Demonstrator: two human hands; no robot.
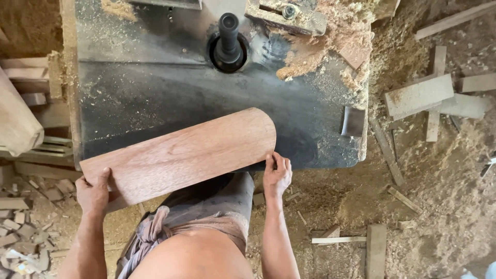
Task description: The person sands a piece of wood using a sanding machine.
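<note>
Head view: both hands point(186, 186) gripping board point(186, 152) ends.

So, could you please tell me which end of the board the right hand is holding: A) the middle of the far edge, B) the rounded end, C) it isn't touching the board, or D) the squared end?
B: the right hand grips the near corner of the board at its rounded end, while the left hand holds the squared end.

Bare table top point(155, 98) lies open beyond the board point(181, 155); spindle point(228, 36) and, seemingly loose, sawdust heap point(330, 46) block farther reach.
</note>
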